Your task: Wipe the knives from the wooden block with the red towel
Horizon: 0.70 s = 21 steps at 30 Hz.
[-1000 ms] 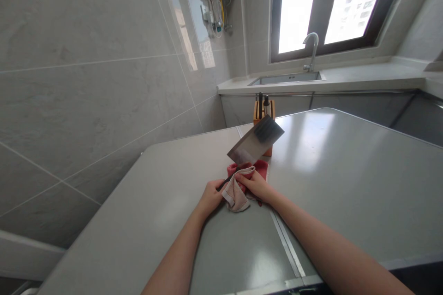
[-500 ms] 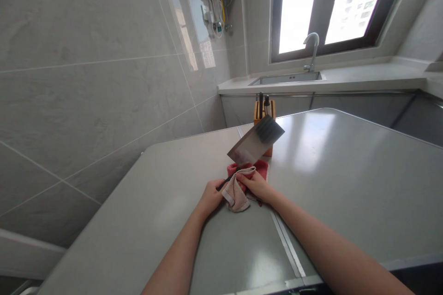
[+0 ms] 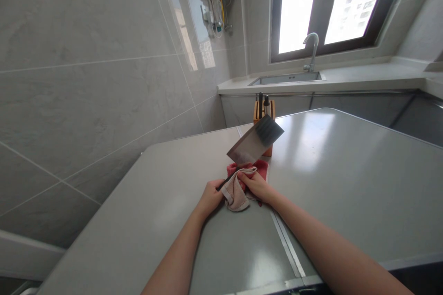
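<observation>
My left hand (image 3: 210, 196) is closed round the dark handle of a cleaver (image 3: 255, 141). Its broad steel blade points up and away over the grey table (image 3: 346, 179). My right hand (image 3: 256, 185) grips a pink and red cloth (image 3: 236, 191) pressed against the base of the blade, near the handle. Part of the cloth hangs down below my hands and part lies behind them on the table.
A wooden knife block (image 3: 264, 111) with dark handles stands just behind the cleaver. A metal seam (image 3: 285, 245) runs across the table towards me. Farther back are a counter with a sink (image 3: 286, 78) and tap (image 3: 312, 47) under a window. A tiled wall is at the left.
</observation>
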Motion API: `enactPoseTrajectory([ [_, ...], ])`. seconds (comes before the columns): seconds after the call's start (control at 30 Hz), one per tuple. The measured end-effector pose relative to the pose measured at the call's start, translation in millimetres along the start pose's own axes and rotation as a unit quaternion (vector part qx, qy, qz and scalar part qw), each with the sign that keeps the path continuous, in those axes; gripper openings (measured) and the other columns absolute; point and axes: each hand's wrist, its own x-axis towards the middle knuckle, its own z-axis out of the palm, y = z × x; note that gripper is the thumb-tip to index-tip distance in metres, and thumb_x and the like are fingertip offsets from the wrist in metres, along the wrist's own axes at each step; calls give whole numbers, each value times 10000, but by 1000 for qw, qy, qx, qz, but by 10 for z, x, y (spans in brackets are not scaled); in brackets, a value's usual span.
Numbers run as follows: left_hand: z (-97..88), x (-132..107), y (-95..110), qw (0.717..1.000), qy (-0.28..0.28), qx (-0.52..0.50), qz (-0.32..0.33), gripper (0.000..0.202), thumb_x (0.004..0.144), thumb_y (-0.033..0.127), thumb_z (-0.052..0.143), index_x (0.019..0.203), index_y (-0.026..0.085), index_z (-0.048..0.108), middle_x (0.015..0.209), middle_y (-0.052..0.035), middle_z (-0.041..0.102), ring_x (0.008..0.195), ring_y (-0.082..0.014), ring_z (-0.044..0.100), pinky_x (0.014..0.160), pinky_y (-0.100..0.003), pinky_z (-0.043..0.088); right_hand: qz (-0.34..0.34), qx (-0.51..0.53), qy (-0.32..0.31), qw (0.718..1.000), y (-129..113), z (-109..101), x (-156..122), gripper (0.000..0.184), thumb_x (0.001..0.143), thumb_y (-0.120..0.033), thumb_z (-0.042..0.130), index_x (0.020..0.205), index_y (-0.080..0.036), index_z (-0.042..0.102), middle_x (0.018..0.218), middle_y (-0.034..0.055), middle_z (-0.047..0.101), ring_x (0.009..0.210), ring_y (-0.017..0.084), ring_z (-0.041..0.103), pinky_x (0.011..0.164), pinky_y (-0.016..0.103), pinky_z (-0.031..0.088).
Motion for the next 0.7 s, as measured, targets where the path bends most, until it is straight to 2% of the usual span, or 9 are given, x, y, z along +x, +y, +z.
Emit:
enactPoseTrajectory([
  [0.17, -7, -8, 6, 1000, -1, 1, 0, 183, 722, 226, 497, 686, 101, 626, 640, 2, 592, 618, -126, 489, 602, -213, 390, 8, -4, -1, 1000, -18, -2, -10, 370, 777, -509, 503, 883, -172, 613, 971, 52, 651, 924, 196, 579, 888, 357, 423],
  [0.47, -3, -4, 22, 1000, 3, 9, 5, 203, 736, 245, 491, 674, 101, 621, 620, 0, 580, 612, -127, 479, 585, -211, 381, 14, 2, 6, 1000, -40, 1, -8, 414, 771, -559, 485, 897, -189, 623, 951, 46, 658, 936, 207, 582, 901, 368, 425],
  [0.7, -3, -13, 36, 1000, 3, 10, -5, 210, 741, 247, 483, 656, 103, 610, 595, 6, 559, 592, -118, 462, 572, -206, 374, 15, 14, 4, 1000, -35, 2, -14, 405, 770, -535, 507, 940, -188, 629, 1004, 48, 653, 973, 213, 576, 921, 380, 420],
])
